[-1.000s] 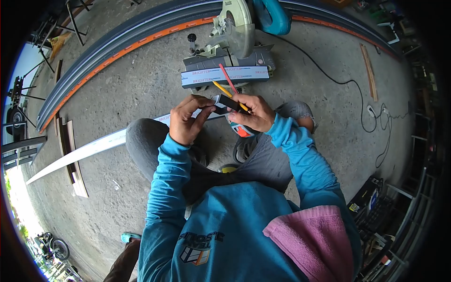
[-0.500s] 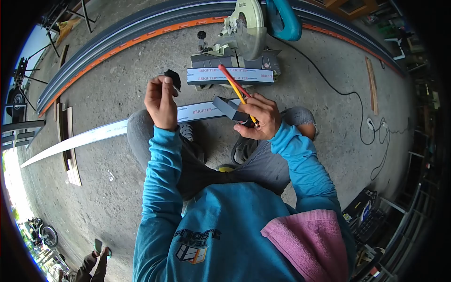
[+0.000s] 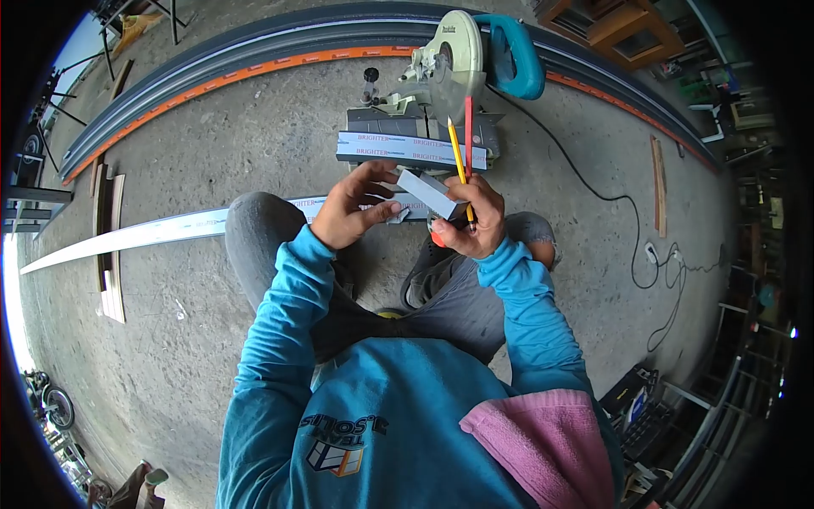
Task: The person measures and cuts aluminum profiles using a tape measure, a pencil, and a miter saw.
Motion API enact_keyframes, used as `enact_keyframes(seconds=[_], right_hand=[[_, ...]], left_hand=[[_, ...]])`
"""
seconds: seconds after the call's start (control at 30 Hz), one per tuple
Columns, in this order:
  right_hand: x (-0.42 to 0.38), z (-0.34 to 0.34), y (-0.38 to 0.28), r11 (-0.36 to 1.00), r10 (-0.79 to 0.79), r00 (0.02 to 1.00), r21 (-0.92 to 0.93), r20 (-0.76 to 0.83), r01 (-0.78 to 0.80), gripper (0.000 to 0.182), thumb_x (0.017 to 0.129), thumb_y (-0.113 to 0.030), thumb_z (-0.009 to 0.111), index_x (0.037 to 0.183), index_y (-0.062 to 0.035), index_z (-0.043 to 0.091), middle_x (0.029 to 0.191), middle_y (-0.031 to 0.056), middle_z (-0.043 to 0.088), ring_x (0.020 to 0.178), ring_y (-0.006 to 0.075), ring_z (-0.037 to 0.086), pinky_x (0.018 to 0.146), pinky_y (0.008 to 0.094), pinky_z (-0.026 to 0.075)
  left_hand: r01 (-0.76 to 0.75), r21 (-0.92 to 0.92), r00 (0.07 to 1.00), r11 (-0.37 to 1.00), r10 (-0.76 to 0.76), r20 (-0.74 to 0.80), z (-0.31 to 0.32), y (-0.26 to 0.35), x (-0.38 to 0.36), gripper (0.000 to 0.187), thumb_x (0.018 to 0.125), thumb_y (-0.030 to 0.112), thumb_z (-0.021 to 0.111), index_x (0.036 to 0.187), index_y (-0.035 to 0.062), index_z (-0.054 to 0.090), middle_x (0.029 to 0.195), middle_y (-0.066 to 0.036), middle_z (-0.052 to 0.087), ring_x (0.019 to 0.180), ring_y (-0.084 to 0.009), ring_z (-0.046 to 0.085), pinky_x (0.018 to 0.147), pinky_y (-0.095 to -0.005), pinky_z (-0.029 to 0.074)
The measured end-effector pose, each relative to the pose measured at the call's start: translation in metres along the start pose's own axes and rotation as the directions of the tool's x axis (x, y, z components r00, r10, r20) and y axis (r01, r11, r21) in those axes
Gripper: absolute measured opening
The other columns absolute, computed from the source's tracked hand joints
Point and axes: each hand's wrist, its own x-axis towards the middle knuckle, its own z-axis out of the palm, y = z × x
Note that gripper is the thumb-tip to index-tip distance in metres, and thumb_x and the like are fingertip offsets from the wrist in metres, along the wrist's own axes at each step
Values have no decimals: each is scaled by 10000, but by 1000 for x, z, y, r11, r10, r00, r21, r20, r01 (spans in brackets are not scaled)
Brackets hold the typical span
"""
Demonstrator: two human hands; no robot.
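My right hand (image 3: 475,219) is closed round a short piece of profile (image 3: 426,193) with a pale grey face. In the same grip are a yellow pencil (image 3: 456,148) and a red stick-like tool (image 3: 469,136), both pointing up toward the saw. Something orange-red (image 3: 437,234) shows by that thumb. My left hand (image 3: 352,208) is at the left end of the short piece, fingers curved and apart. A small pale scrap (image 3: 398,215) shows by its thumb tip. Beneath both hands, a long film-covered strip (image 3: 170,229) marked BRIGHTER crosses the floor.
Ahead stands a mitre saw (image 3: 458,64) with a film-covered profile (image 3: 373,146) across its base. Long dark profiles (image 3: 254,47) lie behind it. A cord (image 3: 585,182) runs right over the concrete. Wooden strips (image 3: 106,246) lie left; a black case (image 3: 632,394) sits right.
My left hand has moved right and down to the short profile piece; the black piece it held no longer shows. My right hand has turned the profile piece, and the pencil points more upright.
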Motion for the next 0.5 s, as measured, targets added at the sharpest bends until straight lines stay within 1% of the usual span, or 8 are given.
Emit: enact_keyframes(seconds=[0.13,0.2,0.27,0.3,0.33,0.4,0.43,0.5], right_hand=[[1,5,-1,997,44,998,56,54,-47,410,684,-319,743,923,-24,588,850,126,613,745,271,606,660,359,490],[2,5,-5,995,76,988,47,132,-83,426,687,-320,739,953,-21,592,860,128,618,749,274,610,672,361,491],[4,5,-9,992,107,972,37,211,-118,443,691,-322,735,982,-19,596,871,131,622,753,277,615,684,364,493],[4,7,-10,988,121,964,64,236,-139,456,695,-322,730,1006,-15,598,880,134,627,759,281,618,691,364,496],[5,9,-11,983,133,956,91,262,-162,469,700,-321,724,1029,-10,600,890,137,631,766,285,622,699,364,500],[3,15,-7,985,94,965,120,243,-127,492,712,-327,716,1061,-1,597,907,144,637,786,275,632,710,359,504],[0,15,-5,964,178,949,148,260,-221,504,717,-332,710,1075,2,590,912,147,638,797,266,635,712,355,504],[-1,17,-3,931,268,921,171,282,-323,529,731,-346,695,1099,16,578,892,137,633,774,207,619,687,325,495]], left_hand=[[-118,-278,992,953,127,15,18,0,3,449,898,44,585,1320,28,433,1155,-67,568,1043,-136,552,860,-284,479],[-87,-253,995,964,95,21,10,-5,3,379,921,44,545,1293,23,473,1145,-62,578,1040,-135,558,869,-284,473],[-123,-202,989,972,103,-108,8,-7,4,317,929,49,524,1244,21,534,1143,-67,600,1035,-148,568,930,-292,435],[-190,-45,958,981,175,-227,10,-2,5,309,893,-23,519,1192,19,584,1090,-81,622,993,-169,594,887,-281,455],[-191,-45,957,981,175,-233,9,3,4,309,893,-23,519,1192,19,584,1090,-81,622,993,-169,594,887,-281,455],[-190,510,884,839,372,-283,5,13,1,377,819,-100,515,1159,26,615,1049,-102,625,969,-202,613,840,-277,472],[-205,531,860,822,410,-303,5,14,2,456,746,-153,495,1138,35,635,1014,-123,618,966,-236,622,819,-284,483],[-217,569,848,793,442,-292,6,13,1,467,741,-160,493,1141,37,633,1023,-124,618,968,-242,622,826,-291,484]])
